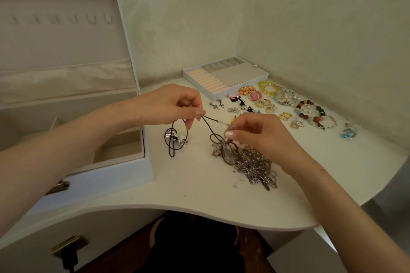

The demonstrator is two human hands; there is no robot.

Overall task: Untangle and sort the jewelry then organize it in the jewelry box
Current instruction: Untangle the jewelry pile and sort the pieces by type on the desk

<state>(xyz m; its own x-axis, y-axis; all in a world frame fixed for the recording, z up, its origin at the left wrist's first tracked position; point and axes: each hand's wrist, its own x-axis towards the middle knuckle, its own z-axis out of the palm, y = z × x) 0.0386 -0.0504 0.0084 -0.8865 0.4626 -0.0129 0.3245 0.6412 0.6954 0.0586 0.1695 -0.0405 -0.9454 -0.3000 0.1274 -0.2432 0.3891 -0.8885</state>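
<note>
Now, left hand (173, 104) fingers pinch the brown cord (212, 119) just right of the jewelry box (111, 176); right hand (257, 133) fingers pinch its knot farther right, over the tangled pile (253, 162) on the table (199, 206).

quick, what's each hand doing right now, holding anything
Left hand: pinching the brown cord.
Right hand: pinching the same cord where it meets the tangled pile.
</note>
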